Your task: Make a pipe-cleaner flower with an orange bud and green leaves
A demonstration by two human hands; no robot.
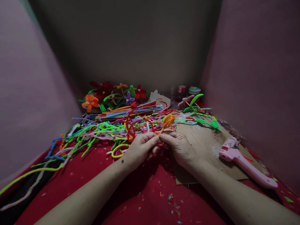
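Note:
Both hands meet over the red cloth, pinching the base of an orange pipe-cleaner flower bud [168,121] that points up. My left hand [144,144] is closed, thumb against forefinger, beside the bud's thin lower end. Close against it, my right hand [179,145] is also closed on the stem, its thumb pressed in from the right. A red pipe cleaner [130,131] curls in loops just above my left hand and runs toward the fingers; whether it is held there I cannot tell. The fingers hide the join under the bud.
Loose coloured pipe cleaners [103,128] lie heaped behind and left of my hands. Finished pipe-cleaner flowers [91,102] stand at the back. A pink glue gun [246,164] rests on a cardboard sheet [199,140] at right. Small scraps dot the red cloth [131,193]. Walls rise on both sides.

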